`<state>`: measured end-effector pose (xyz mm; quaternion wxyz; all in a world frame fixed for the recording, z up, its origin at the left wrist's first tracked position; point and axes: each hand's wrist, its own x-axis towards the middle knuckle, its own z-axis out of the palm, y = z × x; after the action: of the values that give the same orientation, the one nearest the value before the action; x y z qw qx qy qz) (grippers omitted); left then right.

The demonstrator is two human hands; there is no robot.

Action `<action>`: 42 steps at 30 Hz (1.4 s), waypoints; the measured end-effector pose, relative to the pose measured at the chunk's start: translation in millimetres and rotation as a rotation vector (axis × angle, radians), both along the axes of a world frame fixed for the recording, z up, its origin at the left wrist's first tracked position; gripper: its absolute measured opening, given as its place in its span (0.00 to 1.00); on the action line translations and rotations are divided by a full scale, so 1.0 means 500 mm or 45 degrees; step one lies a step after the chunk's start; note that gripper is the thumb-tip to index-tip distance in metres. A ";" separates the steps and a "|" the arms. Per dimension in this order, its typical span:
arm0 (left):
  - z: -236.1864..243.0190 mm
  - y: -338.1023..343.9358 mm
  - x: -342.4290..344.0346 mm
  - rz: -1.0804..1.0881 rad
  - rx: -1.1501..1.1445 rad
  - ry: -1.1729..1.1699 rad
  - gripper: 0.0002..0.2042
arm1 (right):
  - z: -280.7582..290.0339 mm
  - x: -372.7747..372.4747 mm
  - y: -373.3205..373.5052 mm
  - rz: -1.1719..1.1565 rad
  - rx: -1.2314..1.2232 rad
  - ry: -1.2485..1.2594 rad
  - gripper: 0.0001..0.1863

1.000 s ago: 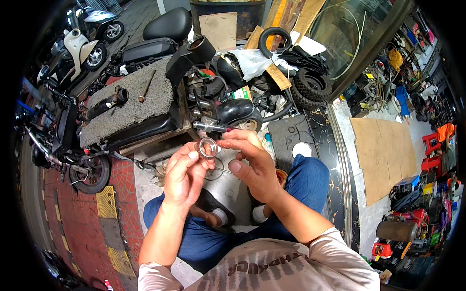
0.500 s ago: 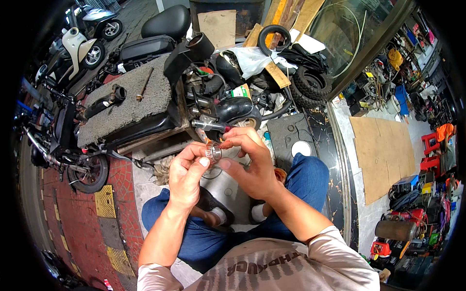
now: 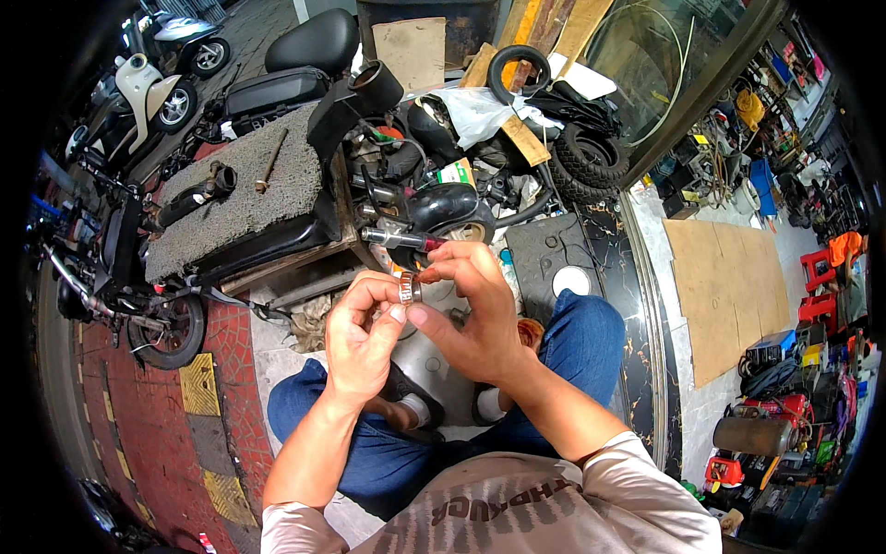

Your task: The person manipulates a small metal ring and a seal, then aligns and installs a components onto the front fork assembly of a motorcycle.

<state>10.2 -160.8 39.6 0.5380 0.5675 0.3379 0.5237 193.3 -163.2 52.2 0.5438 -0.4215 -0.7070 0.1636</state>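
Note:
My left hand (image 3: pixel 362 340) pinches a small metal roller bearing (image 3: pixel 407 292) between thumb and fingers, with its rollers showing round the side. Close at its right is my right hand (image 3: pixel 478 312), with the index finger bent and the thumb spread away from it. Reddish-brown grease (image 3: pixel 428 276) coats the fingertips of that hand. Its thumb tip comes near the bearing's lower edge; I cannot tell whether it touches.
Beyond my hands stands a wooden bench (image 3: pixel 323 254) with a grey textured mat (image 3: pixel 277 198), bearing a pipe (image 3: pixel 221 178) and a rod (image 3: pixel 271 159). Motorcycle parts (image 3: pixel 448 208) and tyres (image 3: pixel 591 166) lie farther off. Cardboard (image 3: pixel 729 295) covers floor at right.
The bearing has been tilted in my left hand, so it shows more of its roller side and less of its opening. My right thumb has moved slightly left, nearer the bearing.

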 end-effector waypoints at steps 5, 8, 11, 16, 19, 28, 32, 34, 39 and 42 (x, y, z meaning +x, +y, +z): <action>0.000 -0.002 -0.004 0.008 0.030 0.074 0.05 | -0.003 0.000 0.002 -0.019 0.062 -0.046 0.22; -0.001 -0.003 0.003 0.034 0.017 -0.008 0.06 | -0.001 -0.001 0.000 -0.025 0.067 -0.056 0.23; 0.000 -0.001 0.003 0.036 0.043 0.017 0.06 | 0.000 -0.001 -0.001 -0.037 0.065 -0.066 0.23; 0.004 -0.001 0.005 0.025 0.053 0.021 0.06 | 0.003 -0.001 -0.006 -0.066 0.050 -0.077 0.24; 0.002 -0.001 0.006 0.036 0.079 0.017 0.06 | 0.003 -0.001 -0.006 -0.084 0.055 -0.121 0.24; -0.002 0.000 0.003 0.045 0.136 0.134 0.08 | 0.011 0.002 -0.009 -0.119 0.113 -0.230 0.28; -0.007 0.001 0.008 0.090 0.150 0.132 0.07 | 0.016 0.001 -0.011 -0.125 0.107 -0.274 0.31; -0.006 -0.001 0.007 0.087 0.130 0.129 0.07 | 0.013 0.000 -0.014 -0.125 0.083 -0.294 0.33; -0.005 0.000 0.005 0.046 0.001 0.034 0.06 | 0.009 -0.008 -0.022 -0.113 0.112 -0.304 0.34; 0.001 0.000 0.003 0.001 -0.128 -0.064 0.06 | 0.016 -0.009 -0.022 -0.037 0.187 -0.312 0.35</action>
<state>11.5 -160.7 40.0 0.5742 0.5261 0.3503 0.5203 188.9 -174.1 60.1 0.4850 -0.4076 -0.7721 0.0508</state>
